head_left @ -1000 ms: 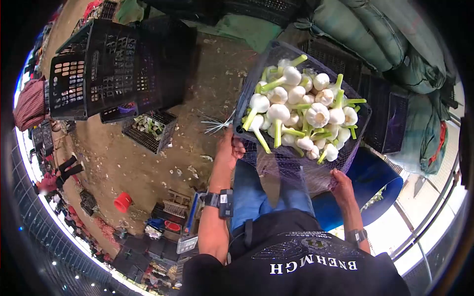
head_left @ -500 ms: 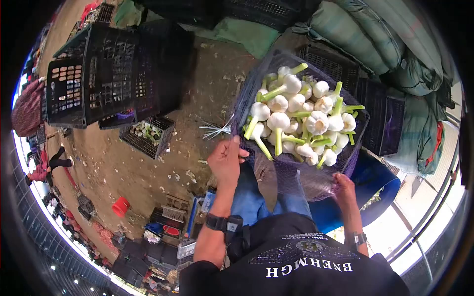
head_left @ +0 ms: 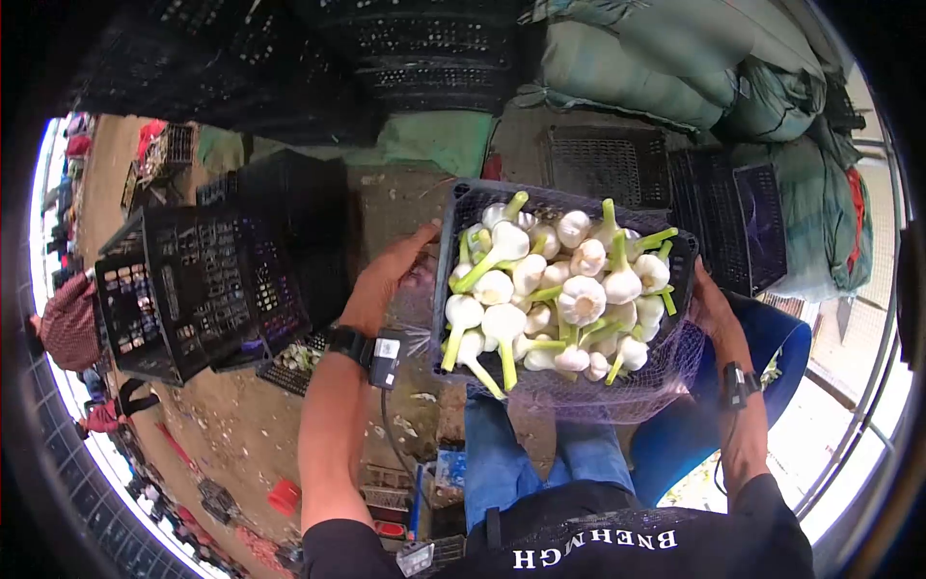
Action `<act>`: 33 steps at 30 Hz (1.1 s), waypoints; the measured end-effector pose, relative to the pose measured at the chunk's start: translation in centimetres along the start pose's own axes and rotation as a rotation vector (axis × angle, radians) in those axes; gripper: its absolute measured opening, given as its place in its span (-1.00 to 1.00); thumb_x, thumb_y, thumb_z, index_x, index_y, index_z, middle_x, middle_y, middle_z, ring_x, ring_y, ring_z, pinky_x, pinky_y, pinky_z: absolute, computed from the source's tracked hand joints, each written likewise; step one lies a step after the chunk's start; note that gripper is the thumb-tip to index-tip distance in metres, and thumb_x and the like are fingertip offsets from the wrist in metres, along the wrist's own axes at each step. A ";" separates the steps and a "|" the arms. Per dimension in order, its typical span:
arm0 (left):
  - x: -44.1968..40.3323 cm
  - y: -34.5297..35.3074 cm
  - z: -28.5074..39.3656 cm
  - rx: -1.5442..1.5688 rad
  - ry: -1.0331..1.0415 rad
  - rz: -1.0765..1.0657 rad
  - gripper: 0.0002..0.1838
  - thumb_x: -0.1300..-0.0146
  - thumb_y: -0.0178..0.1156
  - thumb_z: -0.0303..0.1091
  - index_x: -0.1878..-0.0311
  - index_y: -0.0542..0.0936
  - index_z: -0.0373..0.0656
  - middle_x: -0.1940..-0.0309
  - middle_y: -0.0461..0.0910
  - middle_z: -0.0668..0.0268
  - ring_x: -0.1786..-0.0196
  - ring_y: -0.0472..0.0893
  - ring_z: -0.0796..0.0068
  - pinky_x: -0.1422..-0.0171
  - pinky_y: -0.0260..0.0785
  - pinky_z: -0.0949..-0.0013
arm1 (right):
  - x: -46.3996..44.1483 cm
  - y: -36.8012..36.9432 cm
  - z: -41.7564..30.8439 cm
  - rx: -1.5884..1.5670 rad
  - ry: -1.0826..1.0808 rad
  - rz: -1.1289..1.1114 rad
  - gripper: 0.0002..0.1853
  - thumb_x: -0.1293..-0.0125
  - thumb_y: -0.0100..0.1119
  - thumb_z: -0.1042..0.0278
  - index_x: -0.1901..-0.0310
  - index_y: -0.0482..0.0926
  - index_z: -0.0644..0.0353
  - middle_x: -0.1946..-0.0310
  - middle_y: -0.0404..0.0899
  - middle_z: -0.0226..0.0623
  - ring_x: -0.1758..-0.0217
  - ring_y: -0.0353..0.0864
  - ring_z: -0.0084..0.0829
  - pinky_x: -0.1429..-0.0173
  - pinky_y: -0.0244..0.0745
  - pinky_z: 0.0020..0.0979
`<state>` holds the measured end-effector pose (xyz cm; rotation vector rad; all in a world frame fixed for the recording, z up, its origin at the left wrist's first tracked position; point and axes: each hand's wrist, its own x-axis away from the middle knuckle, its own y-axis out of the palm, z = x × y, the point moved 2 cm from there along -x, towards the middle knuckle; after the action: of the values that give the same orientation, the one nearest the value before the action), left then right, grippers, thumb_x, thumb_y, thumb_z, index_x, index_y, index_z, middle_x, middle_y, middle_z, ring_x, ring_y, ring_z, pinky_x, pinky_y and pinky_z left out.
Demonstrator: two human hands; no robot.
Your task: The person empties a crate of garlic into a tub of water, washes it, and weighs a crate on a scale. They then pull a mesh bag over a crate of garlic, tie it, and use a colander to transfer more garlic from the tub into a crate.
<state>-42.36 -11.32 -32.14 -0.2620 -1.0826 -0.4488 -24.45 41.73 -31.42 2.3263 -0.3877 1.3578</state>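
The crate (head_left: 450, 241) is sitting between the two hands, in front of the jeans (head_left: 502, 463), and is holding a heap of garlic (head_left: 583, 301), white bulbs whose green stems are pointing several ways. The left hand (head_left: 415, 259) is gripping the crate's left side toward its far corner; the right hand (head_left: 712, 304) is gripping the right side, with the outer wall partly hiding its fingers. A purple net (head_left: 617, 400) is hanging loosely along the near side. A blue tub (head_left: 666, 444) is standing to the near right. On the left, black crates (head_left: 207, 280) are standing on the littered floor (head_left: 231, 434), and a red bucket (head_left: 285, 497) is sitting nearer. Sacks (head_left: 627, 82) are lying at the far right.
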 end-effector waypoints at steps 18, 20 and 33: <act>2.2 -1.9 9.4 0.266 0.627 0.605 -0.72 -0.32 0.32 -0.19 0.07 0.69 -0.20 0.72 0.37 0.51 0.76 0.21 0.75 0.71 -0.02 0.54 | -8.9 -6.9 -0.9 -0.021 -0.570 0.461 -0.87 -0.37 0.09 0.41 0.25 0.65 0.11 0.55 0.51 -0.56 0.58 0.42 -0.64 0.50 0.34 -0.53; 4.1 -1.3 8.8 0.269 0.671 0.646 -0.67 -0.35 0.31 -0.14 0.01 0.69 -0.19 0.70 0.37 0.53 0.74 0.22 0.77 0.70 -0.02 0.54 | -5.2 -4.2 -3.7 0.037 -0.435 0.496 -0.86 -0.38 0.07 0.39 0.25 0.65 0.11 0.53 0.52 -0.53 0.54 0.43 -0.63 0.48 0.33 -0.53; -0.3 -4.7 7.9 -0.831 0.653 0.651 -0.79 -0.13 0.19 -0.35 0.48 0.57 -0.32 0.55 0.48 -0.09 0.48 0.55 -0.04 0.34 0.36 0.15 | 1.5 -1.6 -5.1 0.338 -0.682 0.477 -0.73 -0.45 0.15 0.20 0.01 0.63 0.21 0.25 0.63 -0.46 0.27 0.59 -0.60 0.18 0.50 -0.50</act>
<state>-50.88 -12.10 -28.89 -1.0817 -0.0894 -0.3300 -26.84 45.55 -28.23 3.0922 -1.0368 0.7933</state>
